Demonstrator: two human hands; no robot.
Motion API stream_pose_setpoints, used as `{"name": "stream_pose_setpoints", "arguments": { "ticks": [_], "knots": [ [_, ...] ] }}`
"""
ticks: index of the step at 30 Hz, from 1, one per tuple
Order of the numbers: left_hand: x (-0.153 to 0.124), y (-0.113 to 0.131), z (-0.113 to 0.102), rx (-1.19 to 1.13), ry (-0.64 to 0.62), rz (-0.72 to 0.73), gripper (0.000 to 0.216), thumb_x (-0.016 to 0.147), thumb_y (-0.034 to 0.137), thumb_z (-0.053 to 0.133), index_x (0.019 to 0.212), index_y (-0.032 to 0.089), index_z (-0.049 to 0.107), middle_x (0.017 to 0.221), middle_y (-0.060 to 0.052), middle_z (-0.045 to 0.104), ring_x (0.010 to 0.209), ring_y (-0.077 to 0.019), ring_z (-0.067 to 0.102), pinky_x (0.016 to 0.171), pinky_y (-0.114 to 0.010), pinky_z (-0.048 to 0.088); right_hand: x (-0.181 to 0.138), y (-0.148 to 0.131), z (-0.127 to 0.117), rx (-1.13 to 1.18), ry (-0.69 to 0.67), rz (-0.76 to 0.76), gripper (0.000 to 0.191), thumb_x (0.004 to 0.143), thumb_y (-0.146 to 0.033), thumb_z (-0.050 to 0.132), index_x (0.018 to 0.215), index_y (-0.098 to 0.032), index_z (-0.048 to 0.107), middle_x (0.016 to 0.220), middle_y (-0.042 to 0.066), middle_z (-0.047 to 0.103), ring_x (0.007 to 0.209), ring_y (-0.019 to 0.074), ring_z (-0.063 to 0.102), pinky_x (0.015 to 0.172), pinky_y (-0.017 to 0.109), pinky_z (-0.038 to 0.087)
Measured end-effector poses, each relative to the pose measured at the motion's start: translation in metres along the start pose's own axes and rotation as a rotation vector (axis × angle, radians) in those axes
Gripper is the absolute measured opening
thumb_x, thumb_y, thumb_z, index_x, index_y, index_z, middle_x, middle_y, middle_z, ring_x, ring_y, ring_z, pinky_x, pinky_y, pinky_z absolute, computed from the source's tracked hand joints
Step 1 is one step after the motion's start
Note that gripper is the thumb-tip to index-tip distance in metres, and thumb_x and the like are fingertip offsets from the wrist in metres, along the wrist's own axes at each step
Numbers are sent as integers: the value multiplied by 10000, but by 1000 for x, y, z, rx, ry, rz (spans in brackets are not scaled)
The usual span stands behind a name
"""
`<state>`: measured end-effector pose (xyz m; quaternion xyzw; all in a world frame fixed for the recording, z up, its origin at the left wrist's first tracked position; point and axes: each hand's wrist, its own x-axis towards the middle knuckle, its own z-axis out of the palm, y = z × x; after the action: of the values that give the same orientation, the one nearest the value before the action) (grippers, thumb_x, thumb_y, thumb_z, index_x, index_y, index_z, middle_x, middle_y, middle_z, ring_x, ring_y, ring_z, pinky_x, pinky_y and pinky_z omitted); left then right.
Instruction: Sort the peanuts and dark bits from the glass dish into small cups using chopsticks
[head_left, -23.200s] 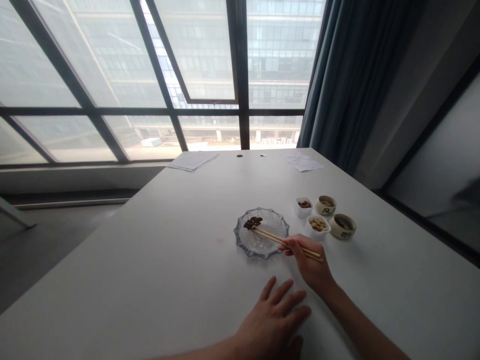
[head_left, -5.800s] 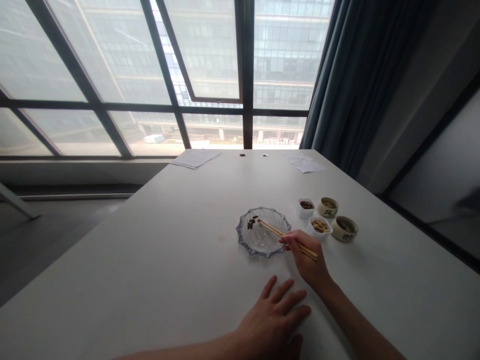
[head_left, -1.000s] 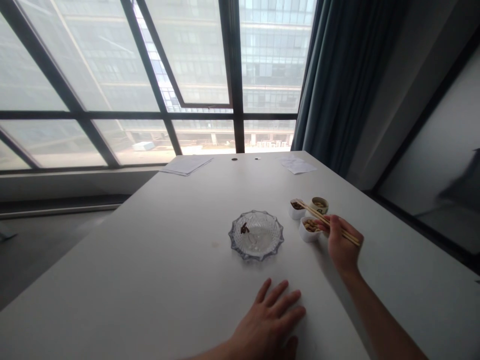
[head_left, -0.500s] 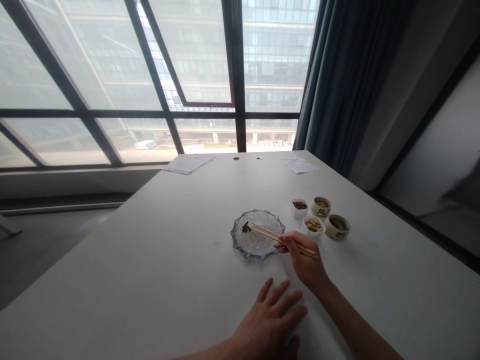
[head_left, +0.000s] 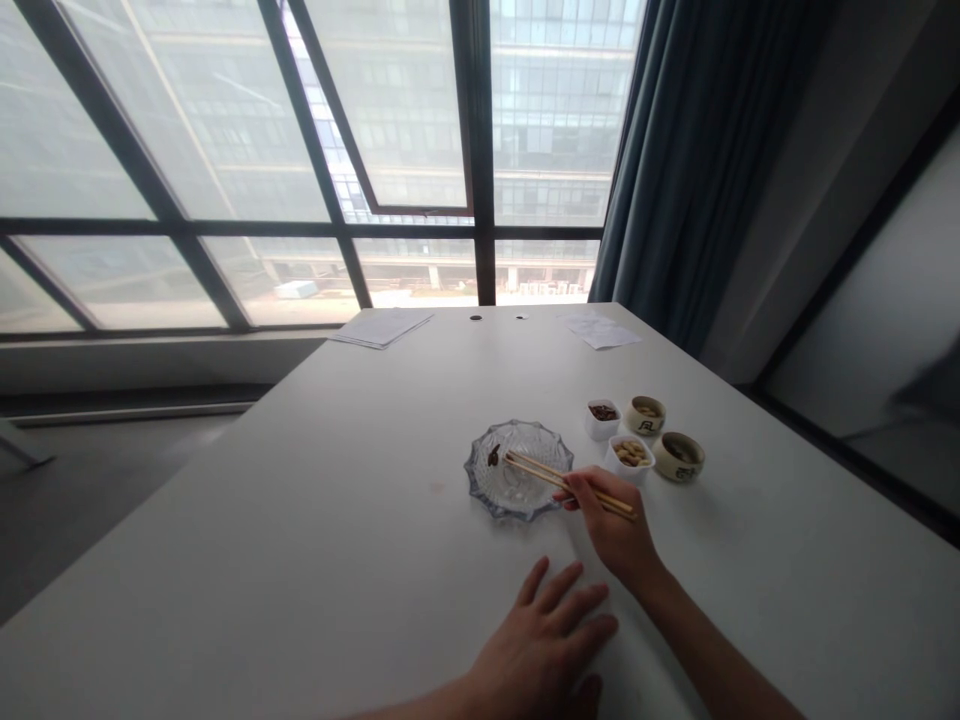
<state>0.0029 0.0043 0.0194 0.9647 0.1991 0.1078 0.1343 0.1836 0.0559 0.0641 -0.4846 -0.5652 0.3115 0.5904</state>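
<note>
My right hand [head_left: 611,520] is closed round a pair of wooden chopsticks [head_left: 544,472], which slant down to the left over a scalloped clear glass plate [head_left: 517,505]. Small dark brown pieces [head_left: 493,456] lie on the left part of the plate, just left of the chopstick tips. A dark speck shows at the tips; it looks like one such piece, though too small to be sure. My left hand [head_left: 536,640] rests on the white table [head_left: 337,520] in front of the plate, fingers spread, holding nothing.
Right of the plate stand a white cup with dark pieces [head_left: 602,422], a white cup with peanuts [head_left: 630,458] and two cream ceramic bowls [head_left: 645,415] with dark markings. Papers [head_left: 382,327] lie at the far left edge, another sheet [head_left: 602,331] at the far right.
The chopstick tips have drawn slightly right from the dark pieces, and the little cluster on the plate looks smaller. The whole view has shifted a little; my left hand stays put.
</note>
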Motion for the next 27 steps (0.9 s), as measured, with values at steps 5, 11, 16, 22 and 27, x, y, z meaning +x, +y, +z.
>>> {"name": "stream_pose_setpoints", "arguments": {
  "ticks": [5,11,16,22,27],
  "knots": [
    [0,1,-1,-18,3,-5,474,1058,449,541,1500,286,485,1640,-9,435,1535,-341,318,1245,-655,205,1,1,-1,22,6,32,415,985,-567,642,861,-190,765,846,114,813,741,254,794,659,333,645],
    [1,1,-3,-27,-11,-10,475,1058,445,546,1501,286,483,1641,-16,433,1532,-348,325,1243,-658,204,-1,3,0,86,51,64,459,956,-614,657,899,-181,799,868,119,819,798,283,813,690,356,676],
    [0,1,-3,-30,-9,-7,487,1044,431,567,1500,281,482,1648,-20,421,1536,-352,317,1246,-656,197,0,8,-2,138,167,101,486,900,-643,712,867,-166,802,821,115,818,739,288,815,665,365,691],
    [0,0,-1,-5,-13,-9,467,1065,482,518,1491,294,474,1643,3,430,1536,-339,321,1233,-667,229,4,11,-7,175,248,142,499,828,-648,785,810,-149,792,797,119,815,682,297,808,607,368,691],
    [0,1,-2,3,-7,-9,458,1076,494,488,1486,291,477,1637,3,437,1535,-332,324,1234,-664,233,4,8,-10,141,186,123,472,848,-629,777,823,-158,793,780,112,812,691,290,805,636,364,688]
  ]
}}
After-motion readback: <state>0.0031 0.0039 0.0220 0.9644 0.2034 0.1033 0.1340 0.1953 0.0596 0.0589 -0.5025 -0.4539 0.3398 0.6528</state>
